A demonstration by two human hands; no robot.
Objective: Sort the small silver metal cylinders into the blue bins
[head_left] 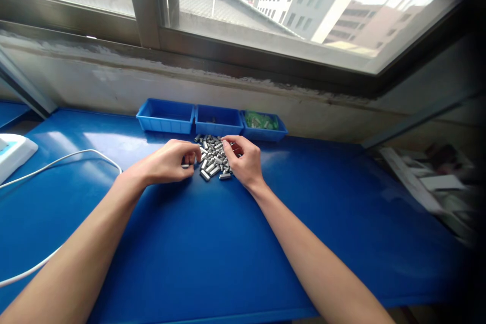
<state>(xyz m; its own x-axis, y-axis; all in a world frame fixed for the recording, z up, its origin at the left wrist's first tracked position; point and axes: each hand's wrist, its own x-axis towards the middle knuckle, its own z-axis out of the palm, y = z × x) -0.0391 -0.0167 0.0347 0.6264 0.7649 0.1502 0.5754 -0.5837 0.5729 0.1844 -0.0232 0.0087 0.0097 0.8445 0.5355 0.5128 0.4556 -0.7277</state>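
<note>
A heap of several small silvery metal cylinders point(212, 159) lies on the blue table point(212, 243), just in front of three blue bins. My left hand point(167, 163) rests at the heap's left edge with its fingers curled, pinching a small metal piece near the fingertips. At the heap's right edge my right hand point(245, 159) has its fingers bent and closed over the pieces; what they grip is too small to name.
Three blue bins stand at the back by the wall: the left bin point(166, 117), the middle bin point(218, 121), and the right bin point(264, 126) with green parts inside. A white device point(13, 152) with a white cable point(68, 157) sits at the left. Stacked papers point(436, 182) lie at the right.
</note>
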